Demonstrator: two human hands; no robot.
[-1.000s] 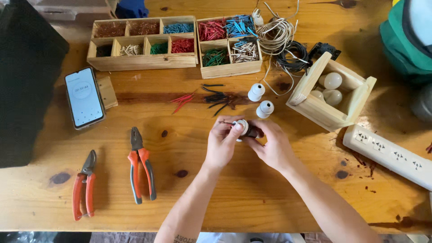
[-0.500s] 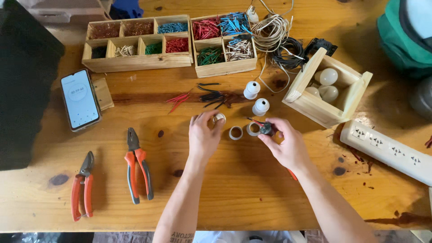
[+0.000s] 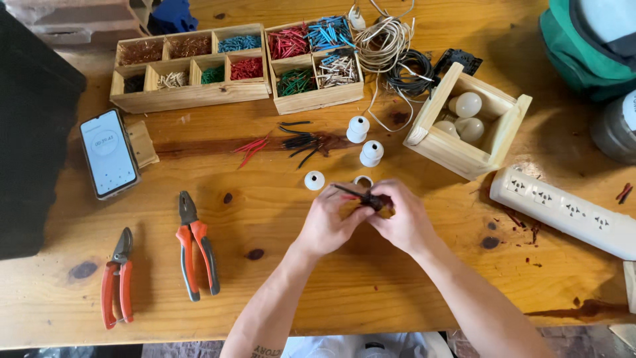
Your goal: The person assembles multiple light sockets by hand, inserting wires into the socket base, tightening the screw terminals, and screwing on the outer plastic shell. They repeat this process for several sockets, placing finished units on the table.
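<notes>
My left hand [image 3: 329, 220] and my right hand [image 3: 405, 222] meet over the wooden table [image 3: 371, 292]. Both pinch a small dark socket part [image 3: 372, 199] with short black and red wire ends sticking out to the left. Just beyond my fingers a white round cap [image 3: 315, 179] lies on the table, and a white ring [image 3: 362, 179] lies beside it, half hidden by my fingers. Two white lamp holders [image 3: 358, 128] [image 3: 371, 153] stand further back. Loose black wire pieces [image 3: 301, 140] and red wire pieces [image 3: 250, 146] lie to their left.
Orange-handled pliers [image 3: 195, 246] and cutters [image 3: 117, 276] lie at the left, near a phone [image 3: 108, 161]. Wooden compartment trays [image 3: 192, 96] [image 3: 317, 99] with coloured wire bits sit at the back. A wooden box [image 3: 464, 156] with bulbs and a white power strip [image 3: 563, 212] are at the right.
My left hand set the white cap down on the table and came back to my right hand. Both hands now grip the dark part together.
</notes>
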